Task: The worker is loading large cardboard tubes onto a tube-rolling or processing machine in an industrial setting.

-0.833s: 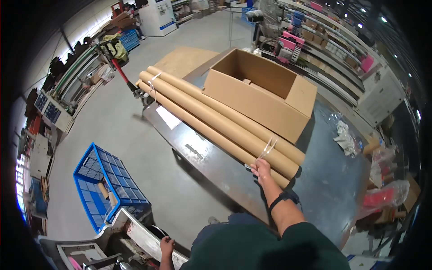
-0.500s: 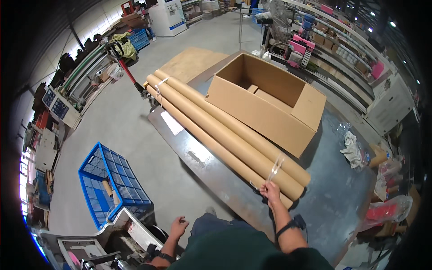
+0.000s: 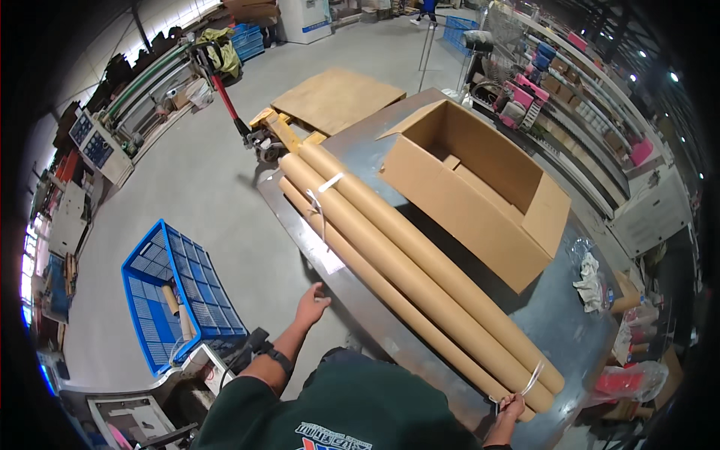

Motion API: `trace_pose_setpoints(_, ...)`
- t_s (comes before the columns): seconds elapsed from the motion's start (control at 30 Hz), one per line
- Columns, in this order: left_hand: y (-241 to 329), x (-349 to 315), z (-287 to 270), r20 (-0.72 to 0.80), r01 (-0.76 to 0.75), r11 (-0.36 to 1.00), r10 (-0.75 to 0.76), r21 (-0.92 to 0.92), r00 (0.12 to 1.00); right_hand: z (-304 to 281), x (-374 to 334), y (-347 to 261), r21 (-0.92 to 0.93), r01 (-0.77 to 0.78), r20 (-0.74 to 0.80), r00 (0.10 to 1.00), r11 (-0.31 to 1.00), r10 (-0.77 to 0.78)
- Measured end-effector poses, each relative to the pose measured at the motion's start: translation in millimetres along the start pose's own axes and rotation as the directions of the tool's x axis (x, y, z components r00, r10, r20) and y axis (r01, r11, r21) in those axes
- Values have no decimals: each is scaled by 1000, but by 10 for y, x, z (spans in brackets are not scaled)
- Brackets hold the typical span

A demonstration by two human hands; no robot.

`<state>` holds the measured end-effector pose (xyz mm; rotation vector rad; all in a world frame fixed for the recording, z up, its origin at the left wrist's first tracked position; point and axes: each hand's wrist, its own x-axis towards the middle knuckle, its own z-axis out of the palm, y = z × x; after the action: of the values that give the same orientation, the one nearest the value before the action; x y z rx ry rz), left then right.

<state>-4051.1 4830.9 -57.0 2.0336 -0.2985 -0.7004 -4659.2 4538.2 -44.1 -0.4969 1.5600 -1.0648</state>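
Three long brown cardboard tubes (image 3: 420, 279) lie side by side on a metal-topped table (image 3: 341, 146). A white tie (image 3: 321, 214) goes around them near the far end, and a clear-white strap (image 3: 533, 377) near the close end. My right hand (image 3: 511, 406) is closed at the near end of the thinnest tube, its fingers pinching the strap there. My left hand (image 3: 313, 301) is in the air by the table's left edge, empty, with fingers loosely apart. A white sheet (image 3: 327, 259) lies beside the tubes, partly covered by them.
An open cardboard box (image 3: 465, 202) stands right of the tubes. Crumpled plastic (image 3: 590, 281) lies at the table's right. A blue crate (image 3: 184, 292) holding short tubes is at the left. Beyond the table are a pallet jack (image 3: 262, 139) and a wooden board (image 3: 337, 97).
The tubes have slid toward me and to the right along the table, with my right hand still at their near end. My left hand has moved forward toward the table edge. The view has shifted.
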Motion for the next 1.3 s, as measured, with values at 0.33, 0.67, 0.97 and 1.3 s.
trace_pose_setpoints(0.33,179,1088,-72,-301,-51,999,53,14,952,199,-55,100,-395,125,-137,972,910,-193)
trace_pose_setpoints(0.67,884,1711,-221,-437,-34,993,81,116,896,414,-181,76,-710,445,-22,760,545,-649)
trace_pose_setpoints(0.97,841,2254,-235,-330,4,999,-16,-37,944,2217,-531,500,-611,671,475,735,421,-483)
trace_pose_setpoints(1.3,931,2362,-601,-208,-83,880,201,468,957,2852,-955,409,-668,627,425,763,400,-486)
